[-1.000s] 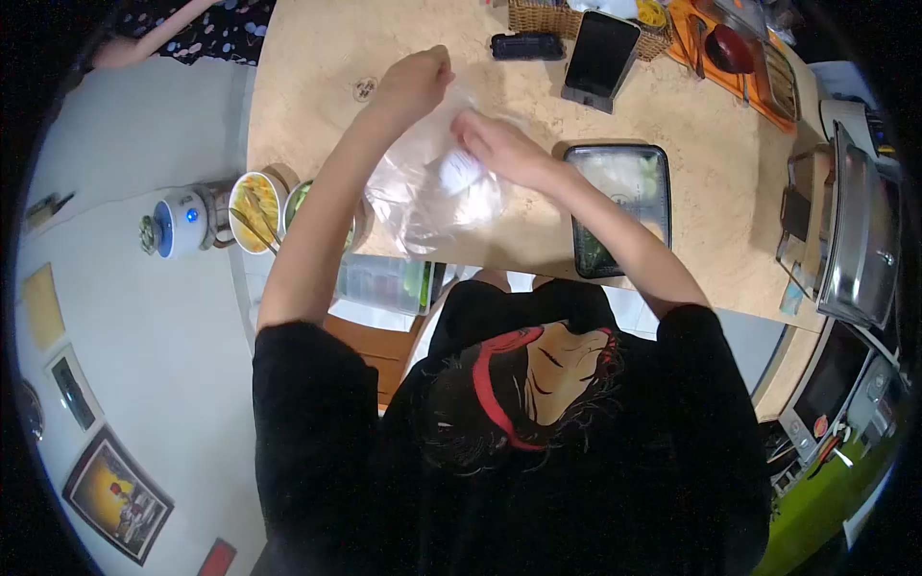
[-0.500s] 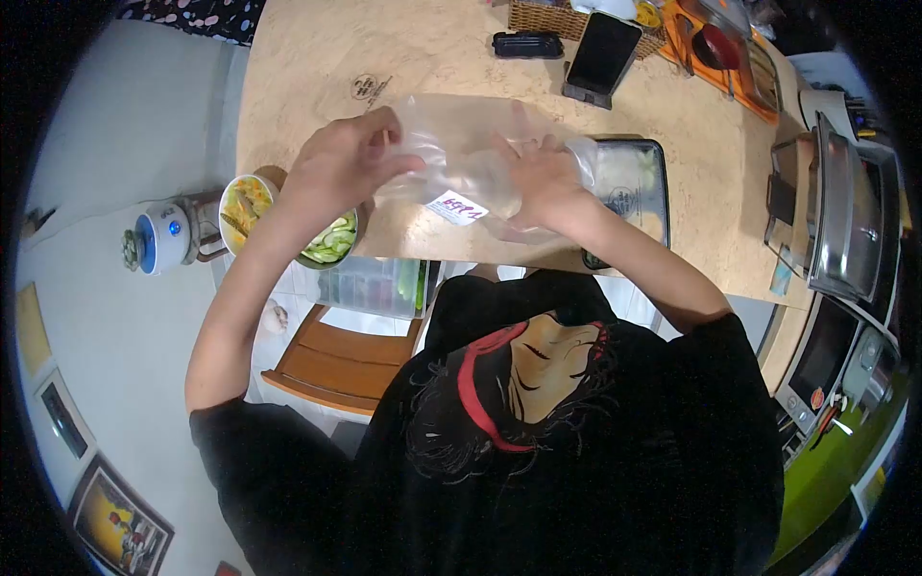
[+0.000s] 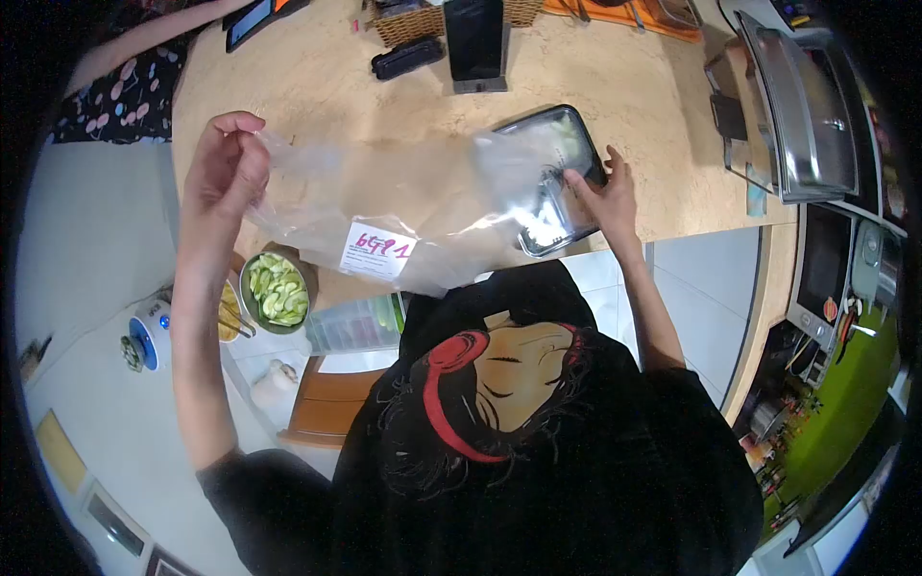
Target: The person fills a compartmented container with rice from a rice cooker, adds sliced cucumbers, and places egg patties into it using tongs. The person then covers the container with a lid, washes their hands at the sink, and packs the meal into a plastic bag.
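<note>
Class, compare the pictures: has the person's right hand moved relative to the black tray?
Yes. The right hand left the plastic bag's middle and now touches the black tray.

One legible marking only. You hold a clear plastic bag [image 3: 403, 197] stretched between your left hand [image 3: 223, 168], pinching its corner, and your right hand [image 3: 600, 192] at the far end. On the bag's lower edge, between your two grips and nearer the left, sits a white label [image 3: 376, 251]. It bears pink handwritten characters reading roughly "6G81"; the small printed lines above them are too fine to read.
</note>
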Available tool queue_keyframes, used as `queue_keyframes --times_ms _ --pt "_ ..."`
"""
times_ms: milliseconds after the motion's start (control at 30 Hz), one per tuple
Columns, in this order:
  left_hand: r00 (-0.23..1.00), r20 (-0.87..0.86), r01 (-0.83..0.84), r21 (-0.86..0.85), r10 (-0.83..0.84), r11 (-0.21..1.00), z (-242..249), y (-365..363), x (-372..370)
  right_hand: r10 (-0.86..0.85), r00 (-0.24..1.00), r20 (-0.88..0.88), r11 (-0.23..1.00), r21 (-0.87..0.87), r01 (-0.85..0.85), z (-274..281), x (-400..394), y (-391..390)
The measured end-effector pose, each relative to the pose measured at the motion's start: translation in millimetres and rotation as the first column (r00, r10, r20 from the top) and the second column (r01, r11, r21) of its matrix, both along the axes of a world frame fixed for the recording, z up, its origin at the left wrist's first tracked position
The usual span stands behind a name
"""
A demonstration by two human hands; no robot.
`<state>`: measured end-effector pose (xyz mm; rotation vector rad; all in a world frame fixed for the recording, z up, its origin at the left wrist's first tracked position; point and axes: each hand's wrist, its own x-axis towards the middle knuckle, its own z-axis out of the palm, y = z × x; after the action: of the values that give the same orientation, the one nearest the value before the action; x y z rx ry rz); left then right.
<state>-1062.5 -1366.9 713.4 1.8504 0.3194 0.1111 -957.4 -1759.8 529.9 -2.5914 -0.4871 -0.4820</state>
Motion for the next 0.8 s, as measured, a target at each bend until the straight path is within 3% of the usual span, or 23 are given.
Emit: queue_keyframes --times_ms 33,67,133,167,200,233,333,367,400,433,500,533,600,767,800 --pt "0.992 0.037 0.122 0.059 -0.125 0.991 -2.4 -1.3 3.4 -0.023 0.969 -0.245 0.992 0.118 0.053 -7.0 3.8 -0.1" --pt "0.991 0.034 0.131 0.064 -0.133 0.989 -5.3 -1.5 5.3 -0.01 0.879 -0.477 0.967 0.22 0.13 -12.9 3.8 -2.6" --pt "0.955 -0.145 0.29 0.285 -0.258 0.914 -9.4 3.1 7.8 -0.075 0.832 -0.55 0.962 0.18 0.206 -23.5 -0.8 -12.6" --pt "0.952 -0.146 0.302 0.291 -0.27 0.908 -10.7 5.6 7.9 -0.137 0.778 -0.613 0.954 0.13 0.27 -26.1 -2.7 -16.9" --pt "0.947 -0.213 0.308 0.406 -0.239 0.86 -10.9 8.1 7.1 -0.17 0.719 -0.674 0.917 0.159 0.366 -17.1 -14.4 -19.6" --pt "0.941 -0.27 0.319 0.512 -0.202 0.797 -9.8 8.9 7.6 -0.212 0.737 -0.642 0.886 0.192 0.421 -33.8 -27.6 -32.7" --pt "0.953 -0.279 0.271 0.612 -0.118 0.743 -7.2 4.9 6.7 -0.295 0.73 -0.617 0.801 0.256 0.541 -57.7 -70.0 -71.2" --pt "0.95 -0.282 0.287 0.606 -0.137 0.742 -7.4 -0.4 6.0 -0.324 0.756 -0.569 0.771 0.305 0.56 -54.4 -86.8 -77.8" --pt "0.958 -0.234 0.256 0.449 -0.164 0.856 -9.0 -5.6 4.7 -0.457 0.624 -0.633 0.656 0.234 0.718 -47.8 -102.7 -73.2" --pt "0.966 -0.186 0.228 0.271 -0.182 0.935 -10.3 -9.7 4.1 -0.269 0.501 -0.822 0.399 0.379 0.835 -36.8 -114.9 -71.0" --pt "0.951 -0.179 0.286 0.194 -0.253 0.938 -9.5 -15.7 4.4 -0.085 0.433 -0.897 -0.032 0.437 0.899 -63.1 -135.9 -78.7" --pt "0.95 -0.192 0.278 0.157 -0.247 0.948 -1.1 -26.2 6.9 -0.097 0.429 -0.898 -0.048 0.434 0.899 -68.6 -141.7 -86.8" --pt "0.947 -0.206 0.277 0.126 -0.248 0.953 5.0 -37.0 12.5 0.214 0.511 -0.833 -0.203 0.474 0.857 -67.6 -145.2 -93.8" --pt "0.916 -0.267 0.324 0.047 -0.3 0.945 19.1 -44.3 15.2 0.299 0.484 -0.822 -0.239 0.427 0.872 -84.1 -151.2 -121.0" --pt "0.907 -0.238 0.367 0.034 -0.349 0.93 18.7 -41.3 14.6 0.275 0.509 -0.816 -0.19 0.473 0.86 -76.6 -148.6 -121.1"
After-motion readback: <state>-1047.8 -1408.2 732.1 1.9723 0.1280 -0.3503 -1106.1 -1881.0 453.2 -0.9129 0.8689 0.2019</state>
